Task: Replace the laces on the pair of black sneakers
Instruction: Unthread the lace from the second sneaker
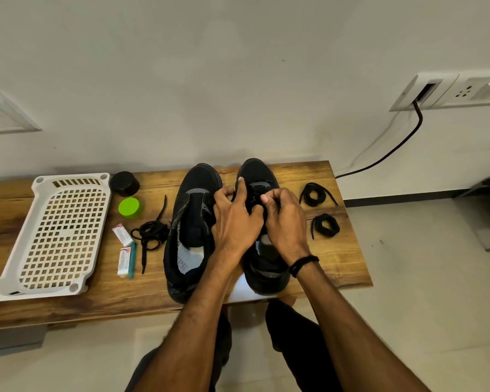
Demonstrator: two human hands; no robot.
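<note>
left hand: lay over the lacing of the right sneaker, index finger straight toward the toe, other fingers curled; could not tell whether anything was gripped.
right hand: pinched thumb and forefinger on the same sneaker's upper at the eyelets; wore a black wristband.
right sneaker: stood on the wooden bench, toe toward the wall, largely hidden under both hands.
left sneaker: stood just beside its pair, toe likewise to the wall, pale insole showing.
loose black lace: lay tangled just left of the left sneaker.
far coiled lace, near coiled lace: lay right of the right sneaker, apart from each other.
green jar, black lid: sat beyond the tangle.
two small boxes, teal stick: lay left of the tangle.
white perforated tray: rested at the bench's left.
black cable: ran from a wall socket down behind the bench.
</note>
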